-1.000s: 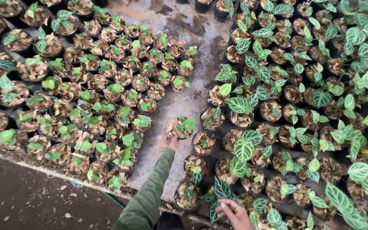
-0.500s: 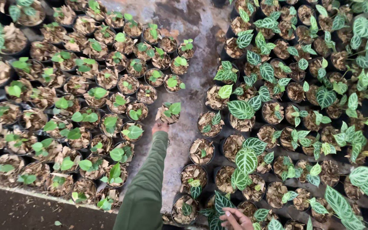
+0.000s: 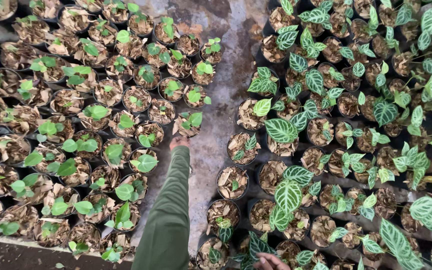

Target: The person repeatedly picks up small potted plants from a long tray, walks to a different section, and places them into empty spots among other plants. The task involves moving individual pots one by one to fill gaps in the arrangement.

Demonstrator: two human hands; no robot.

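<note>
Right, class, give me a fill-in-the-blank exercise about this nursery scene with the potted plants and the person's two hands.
1. The left hand reaches out to a small pot at the edge of the ____ group of pots.
2. The arm wears a long ____ sleeve.
3. The right hand sits at the ____ edge of the picture, among the striped leaves.
4. Between the two groups of pots runs a strip of bare ____ floor.

Missing words: left; green; bottom; concrete

left hand (image 3: 179, 142) outstretched, right hand (image 3: 270, 261) low
</note>
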